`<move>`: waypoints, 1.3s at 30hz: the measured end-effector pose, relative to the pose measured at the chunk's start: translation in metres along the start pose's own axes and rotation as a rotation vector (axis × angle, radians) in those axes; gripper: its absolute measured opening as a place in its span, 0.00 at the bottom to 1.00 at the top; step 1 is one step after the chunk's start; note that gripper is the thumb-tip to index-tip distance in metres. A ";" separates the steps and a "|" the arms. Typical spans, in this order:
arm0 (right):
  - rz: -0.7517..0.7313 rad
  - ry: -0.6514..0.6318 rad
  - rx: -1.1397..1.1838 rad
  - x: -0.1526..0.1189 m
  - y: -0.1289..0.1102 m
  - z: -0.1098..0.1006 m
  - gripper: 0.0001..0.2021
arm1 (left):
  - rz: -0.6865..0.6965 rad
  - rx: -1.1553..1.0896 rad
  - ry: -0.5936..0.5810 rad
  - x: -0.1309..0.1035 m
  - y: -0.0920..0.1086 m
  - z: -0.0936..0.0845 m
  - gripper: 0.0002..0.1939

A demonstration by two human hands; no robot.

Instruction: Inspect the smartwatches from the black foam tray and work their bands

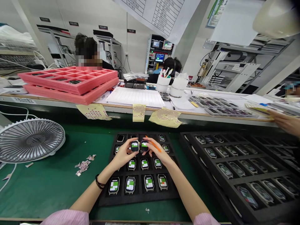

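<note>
My left hand [124, 153] holds a lit smartwatch [134, 146] between thumb and fingers, above the back half of a black foam tray [138, 199]. Right beside it, my right hand [157, 150] grips a second smartwatch [143, 145], also lit, and has an orange pen-like stick [152, 143] across its fingers. More watches sit in the tray's compartments, most showing green and white screens, such as one at the front [148, 183]. One near the front right [162, 182] has a red patch on its screen. My hands hide part of the back rows.
A round fan [35, 140] stands at the left, with small paper scraps [83, 165] near it. Stacked black trays of watches [234, 156] fill the right. Pink foam trays [70, 81] rest on the shelf. Another person's hand [284, 122] reaches in at the right.
</note>
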State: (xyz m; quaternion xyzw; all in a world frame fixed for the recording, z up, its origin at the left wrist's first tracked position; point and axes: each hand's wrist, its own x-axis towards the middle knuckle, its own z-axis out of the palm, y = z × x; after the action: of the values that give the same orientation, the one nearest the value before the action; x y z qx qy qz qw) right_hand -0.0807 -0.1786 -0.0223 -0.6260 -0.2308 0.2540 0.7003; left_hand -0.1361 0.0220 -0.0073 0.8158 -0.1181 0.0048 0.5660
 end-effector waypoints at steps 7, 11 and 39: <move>0.033 -0.065 -0.270 -0.002 0.010 0.011 0.38 | 0.492 0.719 0.071 0.001 -0.009 -0.004 0.26; 0.033 -0.065 -0.343 -0.001 0.010 0.014 0.40 | 0.559 0.869 0.085 -0.001 -0.009 -0.001 0.28; 0.037 -0.079 0.278 -0.054 -0.027 0.040 0.25 | 0.701 0.494 0.059 -0.037 0.060 0.019 0.33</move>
State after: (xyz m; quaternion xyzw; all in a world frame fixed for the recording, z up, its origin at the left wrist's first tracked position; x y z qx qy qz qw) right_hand -0.1456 -0.1857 0.0090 -0.5165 -0.2089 0.3209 0.7659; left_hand -0.1867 -0.0086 0.0357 0.8369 -0.3673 0.2481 0.3211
